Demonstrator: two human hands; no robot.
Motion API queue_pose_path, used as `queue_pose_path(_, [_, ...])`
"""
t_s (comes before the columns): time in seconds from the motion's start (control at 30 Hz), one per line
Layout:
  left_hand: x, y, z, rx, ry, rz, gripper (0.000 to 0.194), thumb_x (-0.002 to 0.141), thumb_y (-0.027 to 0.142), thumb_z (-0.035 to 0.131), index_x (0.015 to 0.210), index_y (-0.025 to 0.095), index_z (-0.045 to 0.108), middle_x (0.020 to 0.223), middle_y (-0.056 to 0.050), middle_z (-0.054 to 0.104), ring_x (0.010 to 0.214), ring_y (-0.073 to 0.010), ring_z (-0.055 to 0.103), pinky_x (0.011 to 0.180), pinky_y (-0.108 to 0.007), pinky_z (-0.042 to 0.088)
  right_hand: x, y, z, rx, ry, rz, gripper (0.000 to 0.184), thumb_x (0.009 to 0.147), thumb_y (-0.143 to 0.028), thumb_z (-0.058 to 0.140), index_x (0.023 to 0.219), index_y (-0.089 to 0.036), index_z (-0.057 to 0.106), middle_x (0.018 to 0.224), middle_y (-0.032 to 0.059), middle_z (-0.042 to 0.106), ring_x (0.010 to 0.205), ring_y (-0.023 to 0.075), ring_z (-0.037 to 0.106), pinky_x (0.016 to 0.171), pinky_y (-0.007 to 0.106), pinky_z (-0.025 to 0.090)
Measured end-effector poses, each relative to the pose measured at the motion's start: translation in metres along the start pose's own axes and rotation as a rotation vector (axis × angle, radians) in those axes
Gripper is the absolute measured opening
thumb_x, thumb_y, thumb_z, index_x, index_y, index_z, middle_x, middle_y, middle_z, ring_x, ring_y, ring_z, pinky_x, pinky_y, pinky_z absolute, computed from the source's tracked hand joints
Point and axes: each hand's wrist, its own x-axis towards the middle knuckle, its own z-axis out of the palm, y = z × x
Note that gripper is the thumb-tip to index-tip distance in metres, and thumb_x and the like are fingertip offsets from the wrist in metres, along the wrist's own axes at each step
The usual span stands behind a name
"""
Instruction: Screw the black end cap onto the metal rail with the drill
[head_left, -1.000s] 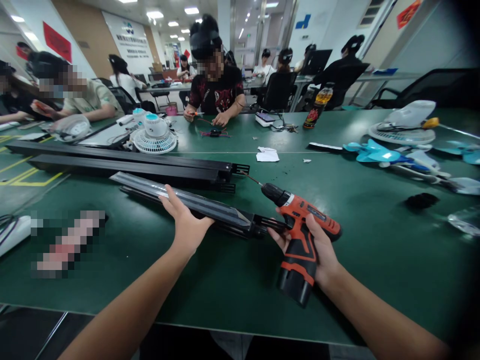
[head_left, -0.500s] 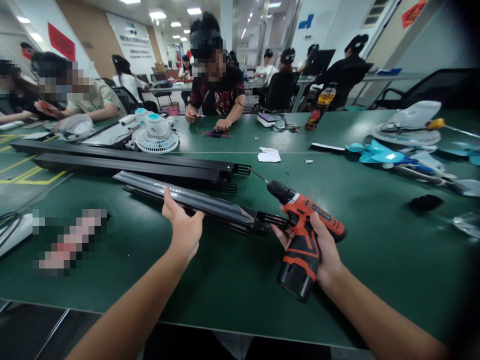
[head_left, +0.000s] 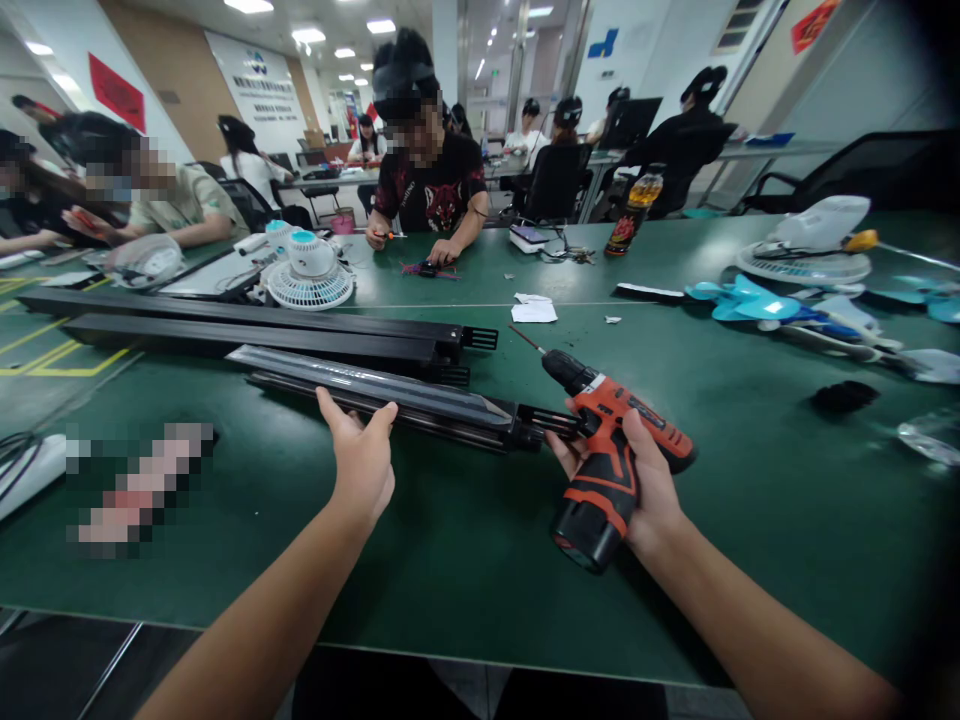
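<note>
My right hand [head_left: 651, 490] is wrapped round the handle of an orange and black cordless drill [head_left: 611, 440], whose long thin bit points up and to the left. Fingers of this hand also show beside the slotted end of a long black bar [head_left: 420, 408]; whether they touch it is unclear. The bar carries a glossy strip on top and lies slanted just in front of me. My left hand [head_left: 361, 455] is at the bar's near edge, thumb and forefinger spread apart, the other fingers partly hidden.
Two more long black bars [head_left: 262, 335] lie behind. White fans [head_left: 311, 275] stand at the back left, blue fan blades [head_left: 742, 300] and another fan at the right. A person [head_left: 427, 170] works across the green table [head_left: 450, 570]. A drink bottle [head_left: 634, 215] stands farther back.
The bar's slotted end has shifted slightly away from me. My left forefinger has come off the bar's top to its near edge. The drill has tilted and moved up a little.
</note>
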Motion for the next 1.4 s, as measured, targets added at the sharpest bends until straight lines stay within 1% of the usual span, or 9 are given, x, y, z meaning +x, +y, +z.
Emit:
queue_pose_path(0.07, [0.002, 0.003, 0.002, -0.034, 0.067, -0.027, 0.108, 0.086, 0.0, 0.078, 0.167, 0.051, 0.03, 0.17, -0.006, 0.046, 0.148, -0.0207, 0.058, 0.127, -0.042, 0.047, 0.001, 0.0, -0.001, -0.004, -0.005, 0.003, 0.045, 0.087, -0.047, 0.09, 0.121, -0.02, 0.082, 0.108, 0.0055, 0.09, 0.101, 0.0266, 0.083, 0.108, 0.047, 0.068])
queue_pose_path(0.13, [0.005, 0.006, 0.003, -0.098, 0.093, -0.096, 0.072, 0.089, -0.001, 0.072, 0.15, 0.032, 0.053, 0.129, -0.006, 0.073, 0.114, -0.0179, 0.076, 0.117, -0.04, 0.057, 0.002, 0.001, -0.003, -0.017, -0.021, 0.006, 0.045, 0.085, -0.048, 0.091, 0.121, -0.021, 0.082, 0.108, 0.0055, 0.09, 0.102, 0.027, 0.083, 0.108, 0.047, 0.068])
queue_pose_path(0.27, [0.009, 0.007, 0.005, -0.163, 0.106, -0.228, 0.018, 0.095, -0.001, 0.058, 0.098, 0.016, 0.065, 0.087, -0.006, 0.073, 0.084, -0.0161, 0.077, 0.098, -0.031, 0.064, 0.004, 0.001, -0.006, -0.038, -0.032, -0.003, 0.045, 0.086, -0.049, 0.09, 0.121, -0.022, 0.082, 0.107, 0.0058, 0.09, 0.104, 0.0262, 0.083, 0.107, 0.044, 0.069])
queue_pose_path(0.5, [-0.008, -0.008, 0.016, -0.267, -0.078, -0.53, 0.018, 0.094, 0.008, 0.054, 0.098, 0.018, 0.069, 0.099, -0.009, 0.08, 0.096, -0.0249, 0.08, 0.103, -0.046, 0.065, 0.003, 0.0, -0.007, -0.018, -0.051, 0.007, 0.044, 0.09, -0.049, 0.087, 0.125, -0.023, 0.08, 0.109, 0.0044, 0.09, 0.101, 0.0235, 0.085, 0.098, 0.036, 0.072])
queue_pose_path(0.73, [-0.014, -0.033, 0.023, -0.337, -0.27, -0.597, 0.028, 0.087, 0.013, 0.057, 0.11, 0.018, 0.072, 0.097, -0.009, 0.08, 0.089, -0.0224, 0.077, 0.1, -0.04, 0.065, 0.004, 0.0, -0.014, -0.008, -0.127, 0.062, 0.066, 0.085, -0.046, 0.093, 0.144, -0.028, 0.071, 0.116, 0.0037, 0.09, 0.102, 0.0247, 0.086, 0.095, 0.035, 0.073])
queue_pose_path(0.93, [0.002, -0.034, 0.018, -0.358, -0.301, -0.575, 0.036, 0.09, 0.024, 0.057, 0.121, 0.016, 0.074, 0.108, -0.014, 0.081, 0.1, -0.0294, 0.078, 0.099, -0.047, 0.065, 0.005, -0.006, -0.017, -0.089, -0.179, 0.071, 0.063, 0.081, -0.049, 0.095, 0.137, -0.029, 0.073, 0.109, 0.0043, 0.09, 0.091, 0.0262, 0.086, 0.083, 0.037, 0.075])
queue_pose_path(1.1, [0.021, -0.022, 0.01, -0.399, -0.258, -0.514, 0.045, 0.095, 0.035, 0.054, 0.132, 0.017, 0.072, 0.11, -0.013, 0.08, 0.1, -0.0294, 0.078, 0.093, -0.045, 0.067, 0.005, -0.016, -0.018, -0.199, -0.235, 0.078, 0.056, 0.081, -0.055, 0.092, 0.126, -0.023, 0.077, 0.098, 0.0058, 0.086, 0.077, 0.0208, 0.079, 0.058, 0.026, 0.066])
queue_pose_path(1.27, [0.035, -0.016, 0.008, -0.436, -0.245, -0.383, 0.074, 0.108, 0.073, 0.033, 0.146, 0.019, 0.066, 0.131, -0.017, 0.078, 0.123, -0.0324, 0.075, 0.1, -0.046, 0.066, 0.003, -0.023, -0.019, -0.233, -0.219, 0.047, 0.055, 0.077, -0.057, 0.093, 0.118, -0.023, 0.08, 0.094, 0.0048, 0.084, 0.059, 0.0156, 0.067, 0.051, 0.026, 0.062])
queue_pose_path(1.4, [0.039, -0.017, 0.008, -0.424, -0.242, -0.341, 0.084, 0.108, 0.079, 0.025, 0.153, 0.019, 0.064, 0.139, -0.019, 0.075, 0.133, -0.0316, 0.071, 0.103, -0.042, 0.065, 0.003, -0.03, -0.025, -0.278, -0.236, 0.07, 0.054, 0.079, -0.058, 0.088, 0.119, -0.023, 0.08, 0.069, 0.0018, 0.073, 0.053, 0.0177, 0.06, 0.044, 0.028, 0.056])
